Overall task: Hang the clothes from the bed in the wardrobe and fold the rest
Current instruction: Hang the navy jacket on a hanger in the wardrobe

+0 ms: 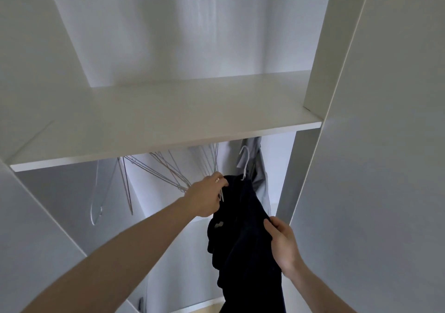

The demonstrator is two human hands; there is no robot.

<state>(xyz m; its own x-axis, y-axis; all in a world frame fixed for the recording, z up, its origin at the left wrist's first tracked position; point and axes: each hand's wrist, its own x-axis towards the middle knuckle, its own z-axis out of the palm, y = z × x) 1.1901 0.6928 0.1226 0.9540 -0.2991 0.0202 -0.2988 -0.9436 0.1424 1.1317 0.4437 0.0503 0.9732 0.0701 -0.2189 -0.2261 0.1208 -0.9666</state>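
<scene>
Head view: a white shelf (168, 110) crosses the middle of the frame and hides the rail and the hanger tops. Below it, left of centre, hang several empty wire hangers (154, 168), too tangled to count. One dark garment (243, 235) on a white hanger (245, 160) sits at lower centre; a grey garment (258, 168) hangs just behind. The left hand (207, 197) grips its shoulder, the right hand (281, 242) pinches its edge

Left arm extended up and forward, forearm bare; left hand (207, 198) closed, fingers curled in a grip, knuckles toward the camera. Right hand (283, 242) lower and nearer, thumb and fingers pinched shut, wrist bent inward.
</scene>
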